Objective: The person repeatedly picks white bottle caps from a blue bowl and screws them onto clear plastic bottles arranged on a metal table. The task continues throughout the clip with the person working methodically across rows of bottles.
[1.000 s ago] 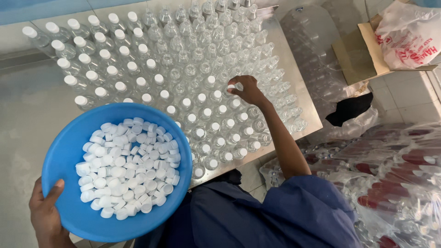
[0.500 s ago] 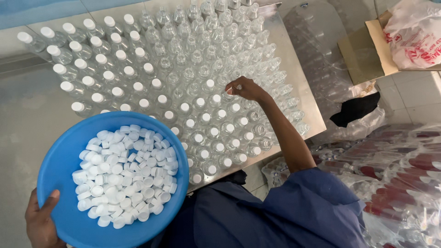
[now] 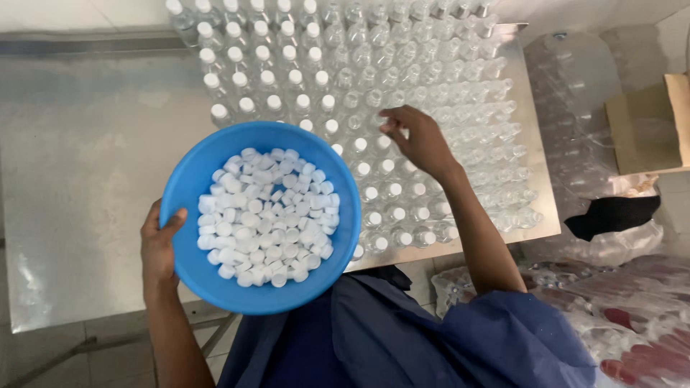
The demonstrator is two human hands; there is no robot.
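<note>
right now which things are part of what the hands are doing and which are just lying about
In use:
- blue bowl, gripped by the left hand
- white caps in it
- clear bottles under the right hand
- metal table

Lying about:
- cardboard box
- black cloth
- wrapped bottle packs

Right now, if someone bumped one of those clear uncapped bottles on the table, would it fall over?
Probably. The clear bottles look empty and thin-walled, so likely very light and easy to tip. Being tall and narrow adds to that. Packed tightly on the metal table, though, neighbours would likely catch one, or several could topple together.
</note>
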